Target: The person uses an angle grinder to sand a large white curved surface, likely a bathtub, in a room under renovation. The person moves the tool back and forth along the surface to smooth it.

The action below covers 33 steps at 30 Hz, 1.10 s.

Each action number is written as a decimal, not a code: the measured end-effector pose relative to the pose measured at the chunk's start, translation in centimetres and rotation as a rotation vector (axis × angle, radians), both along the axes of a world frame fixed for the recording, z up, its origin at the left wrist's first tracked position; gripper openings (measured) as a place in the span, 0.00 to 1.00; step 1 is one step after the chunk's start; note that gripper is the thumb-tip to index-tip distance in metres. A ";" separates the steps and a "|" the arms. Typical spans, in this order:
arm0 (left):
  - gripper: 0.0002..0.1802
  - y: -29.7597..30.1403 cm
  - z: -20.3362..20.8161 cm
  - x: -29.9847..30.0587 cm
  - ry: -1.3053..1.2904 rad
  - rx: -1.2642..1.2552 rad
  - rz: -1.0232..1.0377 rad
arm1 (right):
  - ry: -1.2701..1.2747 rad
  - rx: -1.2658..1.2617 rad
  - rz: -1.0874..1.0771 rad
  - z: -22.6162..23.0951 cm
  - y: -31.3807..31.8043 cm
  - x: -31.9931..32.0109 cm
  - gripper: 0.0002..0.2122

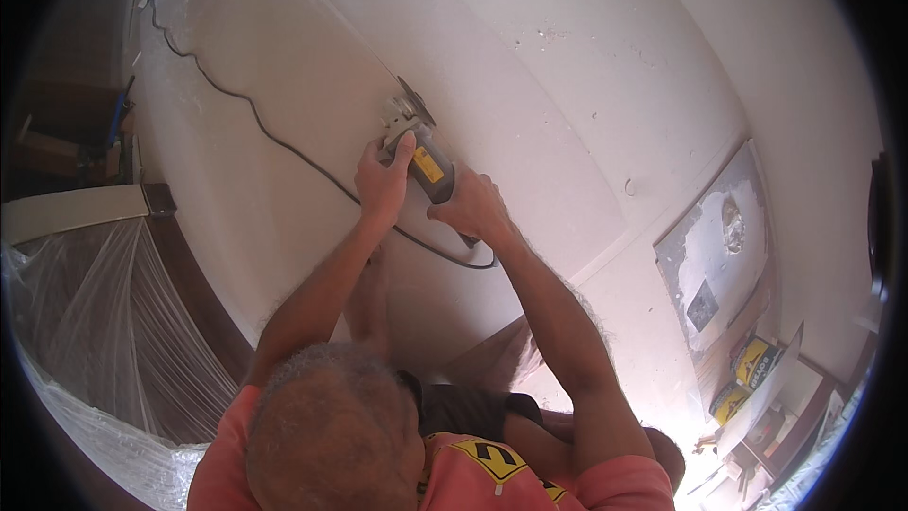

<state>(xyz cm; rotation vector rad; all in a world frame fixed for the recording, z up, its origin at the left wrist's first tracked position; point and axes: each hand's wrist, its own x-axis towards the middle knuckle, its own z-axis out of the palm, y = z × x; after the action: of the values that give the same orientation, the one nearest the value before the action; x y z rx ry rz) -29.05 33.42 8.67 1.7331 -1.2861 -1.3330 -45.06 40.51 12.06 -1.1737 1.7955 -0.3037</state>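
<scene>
An angle grinder [429,165] with a dark body and a yellow label is held in both my hands. My left hand [380,182] wraps round the grinder's front near its metal head, thumb on top. Further back, my right hand [473,204] grips the rear of its body. The dark cutting disc [416,102] stands on edge at the pale, dusty sheet [312,104] below. From the disc a thin straight line runs away over the sheet; whether the disc touches it I cannot tell. A black cord [253,115] trails from the grinder's rear.
The cord runs to the far left corner. Clear plastic film [123,312] drapes furniture on the left. A board [724,237] smeared with white paste lies on the right, close to yellow-and-black cans [755,361] on a wooden shelf. Small crumbs dot the pale surface.
</scene>
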 end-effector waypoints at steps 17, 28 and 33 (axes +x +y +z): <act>0.43 0.9 0.1 0.1 0.030 0.009 -0.016 | 0.009 0.023 -0.002 0.5 1.0 -0.1 0.36; 0.44 1.7 0.6 -0.1 0.054 0.006 -0.009 | -0.012 0.014 -0.004 0.9 1.6 -0.2 0.36; 0.43 1.5 0.4 -0.2 0.031 -0.004 -0.013 | 0.008 -0.002 -0.002 0.1 1.6 -0.2 0.36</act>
<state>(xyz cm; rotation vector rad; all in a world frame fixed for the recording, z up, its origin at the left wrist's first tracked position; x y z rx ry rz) -29.21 34.92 9.04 1.6978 -1.2837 -1.3588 -45.23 42.12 12.17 -1.1762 1.8031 -0.3020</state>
